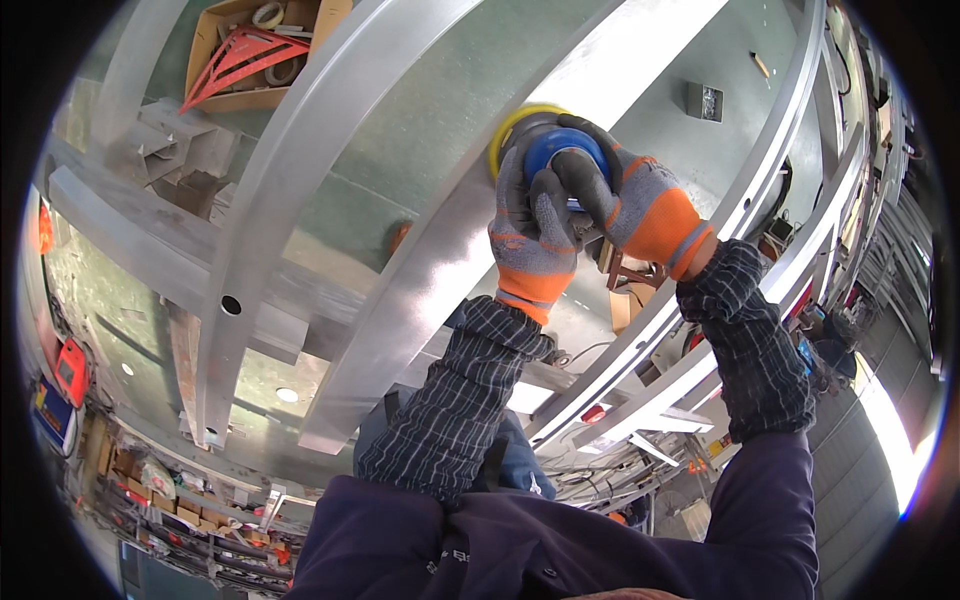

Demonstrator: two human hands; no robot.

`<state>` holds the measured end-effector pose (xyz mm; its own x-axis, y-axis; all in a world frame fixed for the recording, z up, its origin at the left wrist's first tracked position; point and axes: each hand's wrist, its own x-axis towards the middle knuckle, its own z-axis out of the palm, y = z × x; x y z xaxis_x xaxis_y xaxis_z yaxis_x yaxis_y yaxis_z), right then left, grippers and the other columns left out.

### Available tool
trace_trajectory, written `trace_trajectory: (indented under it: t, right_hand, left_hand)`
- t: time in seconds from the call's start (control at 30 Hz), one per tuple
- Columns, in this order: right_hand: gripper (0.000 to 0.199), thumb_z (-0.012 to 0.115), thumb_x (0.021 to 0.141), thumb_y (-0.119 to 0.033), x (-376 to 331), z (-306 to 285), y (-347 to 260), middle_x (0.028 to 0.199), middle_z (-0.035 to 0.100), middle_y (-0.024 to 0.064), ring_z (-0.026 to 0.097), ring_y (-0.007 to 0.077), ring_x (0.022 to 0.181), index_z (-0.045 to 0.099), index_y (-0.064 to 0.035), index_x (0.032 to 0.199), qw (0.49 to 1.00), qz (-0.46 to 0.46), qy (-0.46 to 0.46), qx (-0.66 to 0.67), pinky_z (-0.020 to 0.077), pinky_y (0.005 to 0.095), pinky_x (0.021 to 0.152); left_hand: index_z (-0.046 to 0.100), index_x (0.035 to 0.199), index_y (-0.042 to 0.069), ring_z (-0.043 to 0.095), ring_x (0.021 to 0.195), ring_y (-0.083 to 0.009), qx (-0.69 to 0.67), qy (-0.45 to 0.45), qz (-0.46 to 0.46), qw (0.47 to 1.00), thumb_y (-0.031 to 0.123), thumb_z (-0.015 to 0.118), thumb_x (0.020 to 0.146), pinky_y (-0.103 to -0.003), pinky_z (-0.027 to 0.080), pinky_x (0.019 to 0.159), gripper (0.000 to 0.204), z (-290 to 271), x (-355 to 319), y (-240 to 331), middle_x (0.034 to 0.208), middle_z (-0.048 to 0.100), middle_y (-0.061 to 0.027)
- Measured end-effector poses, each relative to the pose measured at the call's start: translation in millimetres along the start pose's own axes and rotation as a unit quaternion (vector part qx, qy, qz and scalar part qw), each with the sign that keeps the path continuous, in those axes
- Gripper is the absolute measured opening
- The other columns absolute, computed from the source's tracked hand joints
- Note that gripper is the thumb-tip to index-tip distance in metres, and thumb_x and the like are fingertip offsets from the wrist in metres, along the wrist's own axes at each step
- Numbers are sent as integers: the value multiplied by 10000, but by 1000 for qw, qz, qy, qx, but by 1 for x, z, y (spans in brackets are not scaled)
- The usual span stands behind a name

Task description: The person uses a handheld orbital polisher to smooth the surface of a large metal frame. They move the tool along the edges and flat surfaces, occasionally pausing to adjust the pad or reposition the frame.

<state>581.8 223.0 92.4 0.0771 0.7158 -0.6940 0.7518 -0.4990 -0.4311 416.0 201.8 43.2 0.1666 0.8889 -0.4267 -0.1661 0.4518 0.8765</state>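
Both my hands, in grey and orange work gloves, grip a blue-topped round sander [566, 148] with a yellow disc edge [510, 128]. It sits against the wide metal beam [425, 262] that runs from the lower left to the upper right. My left hand [530, 215] wraps the sander's near left side. My right hand [625, 195] closes over its right side and top. The fingers partly cover the tool, and its underside is hidden. Bright reflections show on the beam on both sides of the disc.
Parallel metal beams stand left [285, 150] and right [765, 155]. A cardboard box [262, 98] at the upper left holds tape rolls and a red triangular square [240, 65]. A small grey box [704, 102] lies on the green floor. Cluttered shelves [190, 505] line the lower left.
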Motion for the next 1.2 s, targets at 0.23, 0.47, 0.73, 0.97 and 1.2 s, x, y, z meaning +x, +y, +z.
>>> trace_trajectory:
  t: [0.23,0.47,0.73,0.97,1.2]
  right_hand:
    - [779,720,976,-599,3,-14,9,839,763,241,783,363,759,612,47,1397,1000,-16,12,19,625,430,693]
    - [783,621,998,-662,-10,9,-5,882,771,239,779,407,821,622,1,1415,997,-7,-12,-81,629,450,772]
    - [764,707,976,-624,-5,5,3,946,788,223,777,398,821,621,-31,1449,998,-22,20,-48,636,466,741]
    - [751,727,980,-603,7,-8,17,878,775,227,778,371,754,642,10,1406,994,-83,51,-46,635,416,708]
    - [789,692,977,-653,-5,16,-9,879,771,231,777,393,779,656,42,1349,999,-31,25,-23,630,434,738]
  left_hand:
    - [451,1580,5,609,1322,-247,-5,-24,28,999,344,554,1156,-370,510,1129,552,16,12,0,1491,590,-176]
    - [466,1561,36,667,1207,-247,-19,1,-54,998,412,576,1139,-389,584,1018,576,-12,-17,-11,1409,634,-147]
    - [428,1569,34,696,1135,-226,-89,19,-96,991,473,591,1123,-332,625,889,647,3,-6,-14,1353,644,-160]
    - [449,1575,28,621,1304,-235,-82,-26,13,996,345,563,1154,-342,540,1102,540,20,15,-2,1455,608,-145]
    - [443,1586,22,627,1335,-313,4,14,4,1000,471,571,1124,-410,524,1143,657,-15,-12,2,1479,592,-201]
